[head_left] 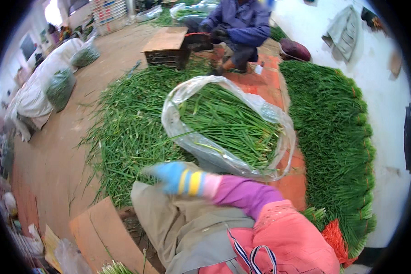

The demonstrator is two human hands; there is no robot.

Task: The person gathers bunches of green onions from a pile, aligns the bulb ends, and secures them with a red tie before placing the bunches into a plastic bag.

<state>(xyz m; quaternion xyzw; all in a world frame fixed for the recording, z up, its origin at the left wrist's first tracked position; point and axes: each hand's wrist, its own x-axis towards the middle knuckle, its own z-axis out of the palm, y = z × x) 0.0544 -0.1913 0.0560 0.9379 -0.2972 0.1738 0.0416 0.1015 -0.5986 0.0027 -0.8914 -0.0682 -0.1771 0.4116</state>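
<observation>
My right hand [178, 178] wears a blue glove with yellow and white stripes. It reaches left across my lap, over my beige-clad knee, and its fingers are smeared by motion, so what they hold cannot be made out. Beyond them spreads a heap of loose, long green chive-like leaves [123, 137]. Just past my forearm stands an open clear plastic bag [173, 121], full of chive-like stalks [228, 123] with their pale ends to the right. My left hand is out of view. At the lower edge, some pale cut stalk ends [115, 268] show beside a cardboard piece.
On the right, a long row of green bundles [329, 137] lies along the white wall, with red netting [335, 237] at its near end. Ahead, a person in blue [246, 27] squats beside a cardboard-topped crate [166, 41]. A cardboard sheet [105, 233] leans at lower left.
</observation>
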